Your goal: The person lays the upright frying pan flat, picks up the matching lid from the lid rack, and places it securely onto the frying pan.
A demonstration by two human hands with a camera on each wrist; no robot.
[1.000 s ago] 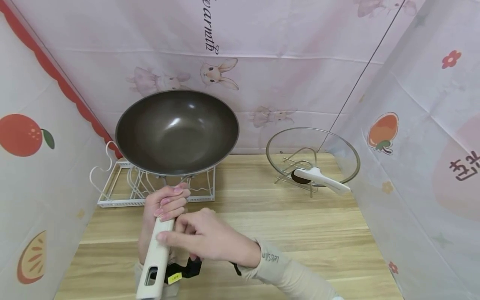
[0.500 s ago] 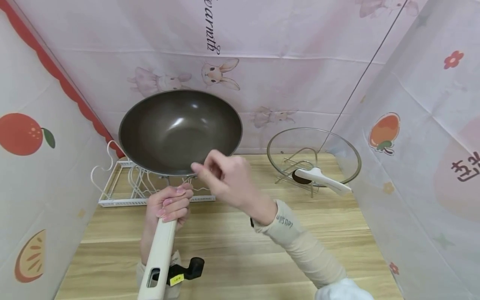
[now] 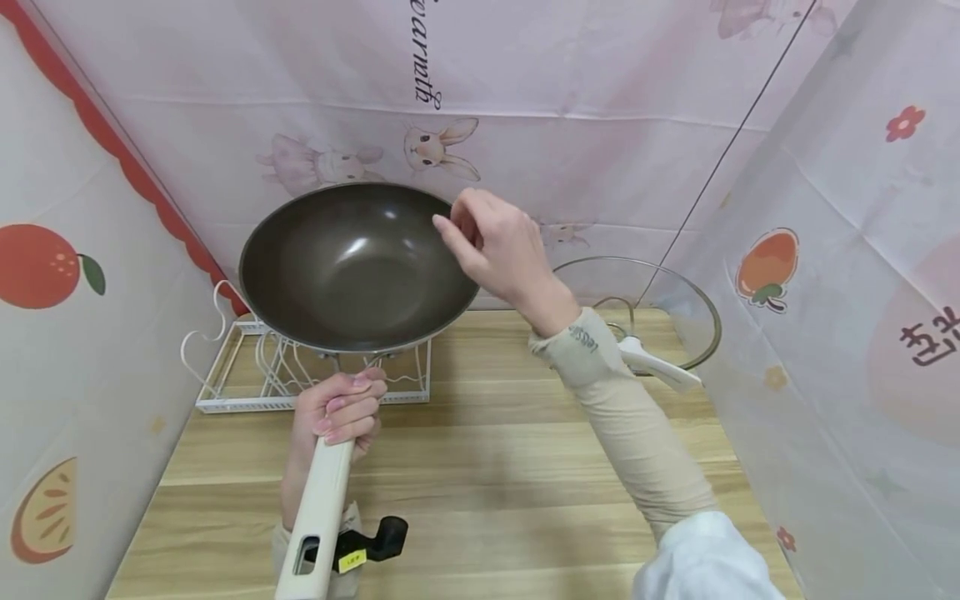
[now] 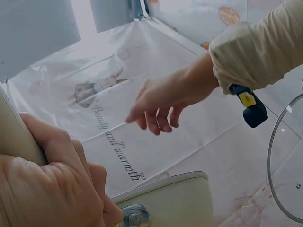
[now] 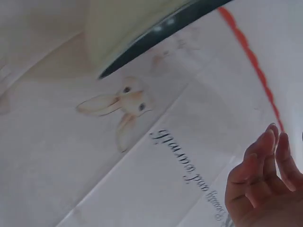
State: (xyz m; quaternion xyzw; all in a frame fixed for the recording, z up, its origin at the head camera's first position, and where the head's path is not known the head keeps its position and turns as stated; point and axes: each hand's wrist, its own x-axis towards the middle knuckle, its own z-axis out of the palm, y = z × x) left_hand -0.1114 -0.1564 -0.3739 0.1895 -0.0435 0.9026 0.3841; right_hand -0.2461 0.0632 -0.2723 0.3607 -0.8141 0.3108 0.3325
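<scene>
A deep wok (image 3: 352, 267), dark inside and cream outside, is held up with its inside facing me in the head view. My left hand (image 3: 341, 412) grips its cream handle (image 3: 318, 508) close to the pan, fingers wrapped round it. In the left wrist view the left hand (image 4: 57, 184) partly hides the handle. My right hand (image 3: 498, 246) is raised beside the wok's right rim, its fingers loosely bent. Nothing shows between the fingers of the right hand (image 5: 265, 184) in the right wrist view. From the head view I cannot tell whether it touches the rim.
A white wire dish rack (image 3: 247, 406) stands below and behind the wok at the left. A glass lid (image 3: 693, 292) with a white handle (image 3: 660, 365) leans on a wire stand at the right, partly behind my right arm. Printed cloth walls surround the wooden table (image 3: 480, 500).
My right hand has left the wok handle and moved up and right to beside the wok's right rim. The left hand keeps its grip; the wok has shifted slightly right.
</scene>
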